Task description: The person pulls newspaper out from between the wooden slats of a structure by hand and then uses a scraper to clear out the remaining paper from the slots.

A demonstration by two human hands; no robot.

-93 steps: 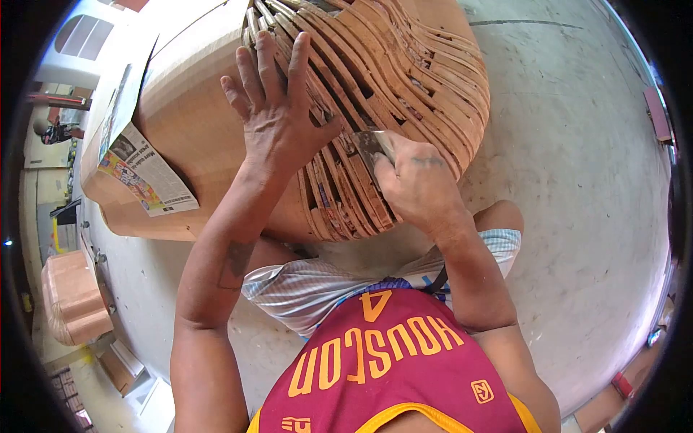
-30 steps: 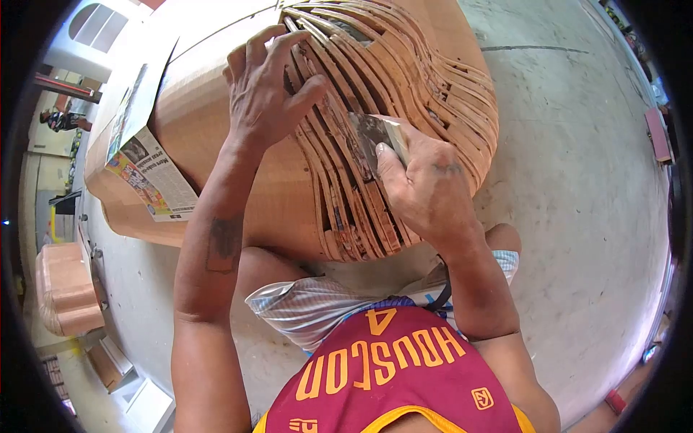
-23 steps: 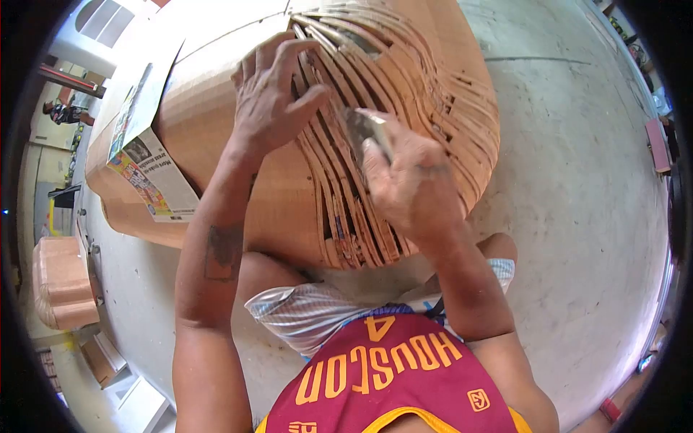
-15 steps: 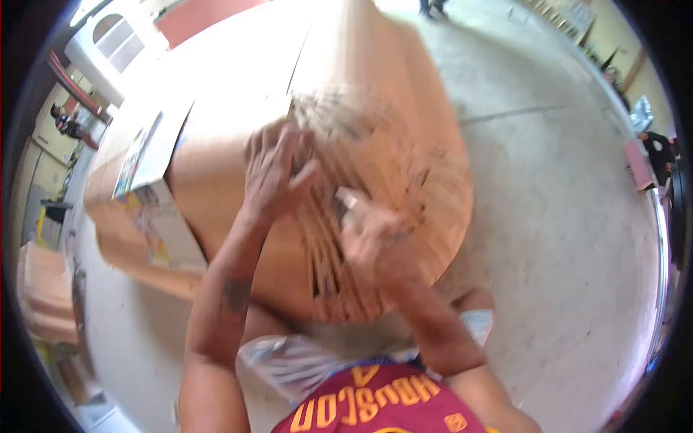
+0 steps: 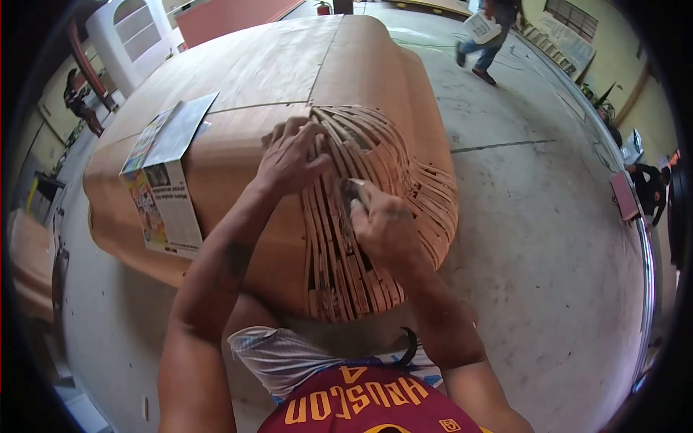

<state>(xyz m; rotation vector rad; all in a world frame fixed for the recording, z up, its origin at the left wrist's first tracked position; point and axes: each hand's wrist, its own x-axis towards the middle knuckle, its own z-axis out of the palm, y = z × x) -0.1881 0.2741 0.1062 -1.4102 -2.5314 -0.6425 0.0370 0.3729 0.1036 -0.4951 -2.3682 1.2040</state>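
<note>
Gripping a flat-bladed scraper (image 5: 349,192) in the right hand (image 5: 388,222), with fingers wrapped firmly round the handle end and thumb pressed along its side. Aiming the blade up and left, on or just over the slats (image 5: 321,242); can't tell exact contact at the tip. Placing the left hand (image 5: 292,155) just up-left of the blade, where slats meet smooth wood, with fingers bent and partly spread, not clenched; can't tell if pinching a slat edge or only resting there.

See curved wooden shell (image 5: 242,137) straight ahead, just beyond the pale shorts (image 5: 263,353), with the slatted corner nearest the body and dark gaps showing between strips. Note newspaper (image 5: 173,195) draped over the shell's left side, apart from both hands. Also spot a person (image 5: 499,45) far off at upper right on the concrete floor (image 5: 541,216), carrying a white container (image 5: 482,27).

Judging step: probably working the blade along the slat lines near the upper-left of the corner. Can't make out any material on the blade.

Judging next move: seems to call for a controlled pass along the strips, blade kept low and in line with them, pressure eased near open gaps to avoid snagging. Best to keep left fingers out of the edge's path while steadying.
</note>
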